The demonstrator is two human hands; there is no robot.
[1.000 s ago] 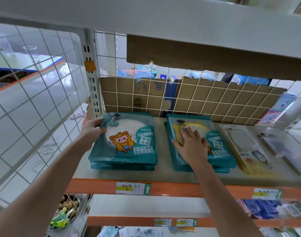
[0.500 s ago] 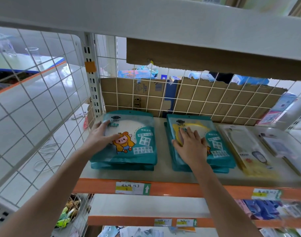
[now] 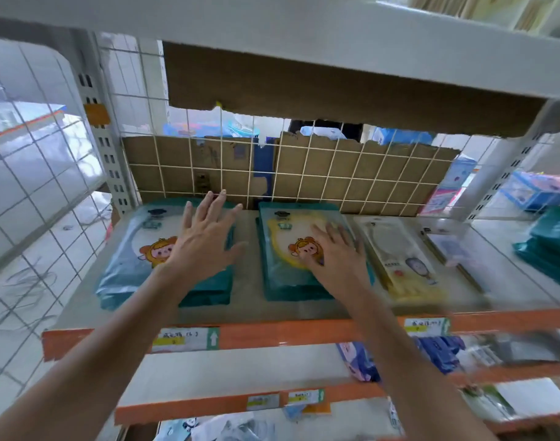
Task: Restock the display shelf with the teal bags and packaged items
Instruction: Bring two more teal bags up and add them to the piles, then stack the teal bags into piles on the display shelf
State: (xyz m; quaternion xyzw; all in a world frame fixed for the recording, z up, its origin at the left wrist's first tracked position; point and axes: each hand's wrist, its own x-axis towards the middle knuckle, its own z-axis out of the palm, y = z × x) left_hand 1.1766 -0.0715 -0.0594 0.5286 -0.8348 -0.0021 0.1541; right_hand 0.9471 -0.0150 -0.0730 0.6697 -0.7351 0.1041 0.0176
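Left hand (image 3: 205,243): fingers spread straight, over the left teal stack (image 3: 126,275)
Right hand (image 3: 336,253): flat, fingers straight, on the right teal stack (image 3: 282,281)
Stacks: side by side on the shelf (image 3: 250,300) (frame's blurry)

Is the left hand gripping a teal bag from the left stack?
No, the left hand has its fingers spread straight over the left stack, curled round nothing.
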